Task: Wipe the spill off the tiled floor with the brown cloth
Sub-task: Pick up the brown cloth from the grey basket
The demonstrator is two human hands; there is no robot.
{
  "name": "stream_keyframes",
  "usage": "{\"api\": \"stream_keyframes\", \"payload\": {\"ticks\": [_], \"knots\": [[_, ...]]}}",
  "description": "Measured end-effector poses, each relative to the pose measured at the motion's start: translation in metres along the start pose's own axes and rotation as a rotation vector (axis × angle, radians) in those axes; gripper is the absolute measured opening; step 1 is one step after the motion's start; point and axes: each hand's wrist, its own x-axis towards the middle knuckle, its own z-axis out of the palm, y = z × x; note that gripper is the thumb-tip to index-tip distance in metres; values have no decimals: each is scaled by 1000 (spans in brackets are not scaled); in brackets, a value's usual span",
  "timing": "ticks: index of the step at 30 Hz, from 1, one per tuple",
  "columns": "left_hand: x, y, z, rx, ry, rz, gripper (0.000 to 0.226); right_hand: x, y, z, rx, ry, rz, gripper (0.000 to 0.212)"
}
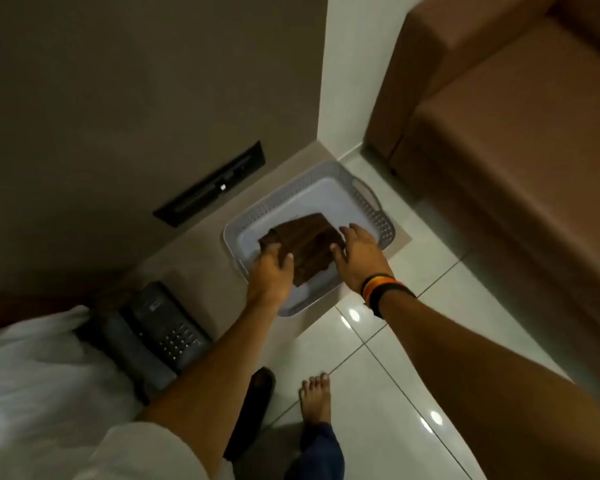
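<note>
While I'm standing barefoot on the glossy tiled floor, my right foot is the closest thing you can see, with a dark slipper just to its left. On the left sits a grey desk phone next to something white and blurry, can't tell what. Both my arms reach forward into a pale grey plastic basket parked in the corner by the wall. My left hand is curled around the near-left edge of the folded brown cloth, thumb on top, and my right hand, striped wristbands on the wrist, has fingers spread and pressed against the cloth's right side. So the cloth is in the basket, pinched between both hands. Further right, a brown sofa runs along the wall.
</note>
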Motion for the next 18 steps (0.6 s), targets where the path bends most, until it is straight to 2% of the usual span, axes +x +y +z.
{"api": "stream_keyframes", "payload": {"ticks": [3, 7, 9, 11, 13, 15, 18], "knots": [[48, -17, 33, -87, 136, -103, 49, 52, 7, 36, 14, -17, 13, 44], [87, -37, 73, -29, 255, -313, 94, 94, 8, 71, 1, -25, 100, 52], [97, -40, 82, 40, 288, -380, 98, 105, 7, 78, -58, 12, 157, 53], [103, -40, 84, 21, 293, -432, 85, 112, 5, 80, -58, 0, 223, 49], [105, -37, 82, -126, 259, -425, 63, 118, 3, 80, 16, -26, 271, 41], [104, -29, 77, -278, 227, -383, 46, 119, 3, 72, 175, -31, 308, 30], [88, -7, 67, -367, 248, -242, 32, 103, 4, 53, 495, 7, 318, 19]]}}
